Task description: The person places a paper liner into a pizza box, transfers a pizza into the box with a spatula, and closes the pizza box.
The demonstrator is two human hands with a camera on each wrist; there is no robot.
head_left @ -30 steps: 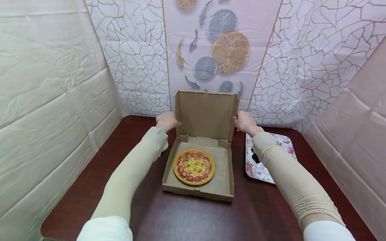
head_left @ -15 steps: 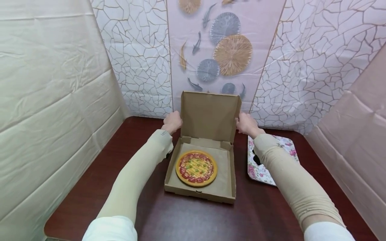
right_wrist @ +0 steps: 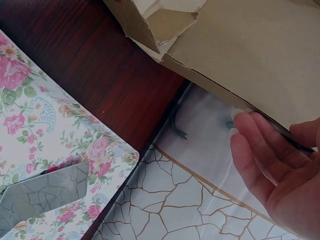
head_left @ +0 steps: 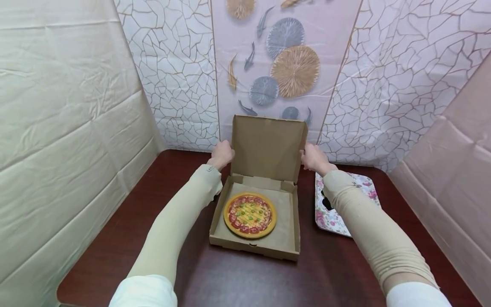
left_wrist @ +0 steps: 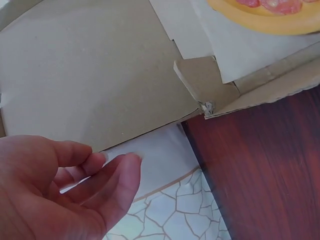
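A brown cardboard pizza box (head_left: 289, 213) stands on the table, its lid (head_left: 268, 147) raised upright at the back. Inside, on a paper liner (head_left: 281, 200), lies a round toy-like pizza (head_left: 250, 214) with a yellow rim, red slices and green bits. At the lid's left side edge is my left hand (head_left: 222, 154), thumb on the inner face and fingers curled at the outside, as the left wrist view shows. My right hand (head_left: 314, 157) holds the opposite side edge, thumb (right_wrist: 306, 134) inside and fingers (right_wrist: 255, 145) outside.
Right of the box lies a floral board (head_left: 364, 181), partly hidden by my right forearm. On it rests a tool with a flat shiny metal blade (right_wrist: 55, 192). Cloth walls (head_left: 176, 85) enclose the dark red table (head_left: 126, 221) at the back and sides.
My left hand has moved slightly right, from beside the lid with the thumb out to its edge. The right hand stays at its edge. The whole view has shifted a little.
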